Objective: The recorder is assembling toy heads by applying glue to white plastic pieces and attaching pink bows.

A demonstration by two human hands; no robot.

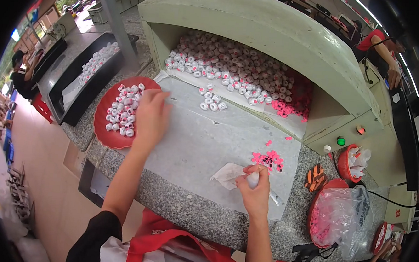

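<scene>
My left hand [154, 115] is over the right rim of a red scalloped bowl [103, 131], its fingers blurred by motion; whether they hold anything cannot be made out. Heaped in the bowl are small white ring-like pieces [123, 111] with pink marks. My right hand [255, 186] is closed around a small white rounded object [253, 180], mostly hidden by the fingers. A white tissue [227, 176] touches the paper just left of that hand. Beyond it lie loose pink flat pieces [268, 159]. A clear slim stick [277, 198] rests to its right.
A pale green machine hood [263, 31] arches over many white pieces [223, 60]. Several more white pieces [213, 102] sit on the paper sheet [184, 153]. At right are a red cup [344, 163], a plastic bag [348, 214] and an orange-black object [316, 178]. Other people work nearby.
</scene>
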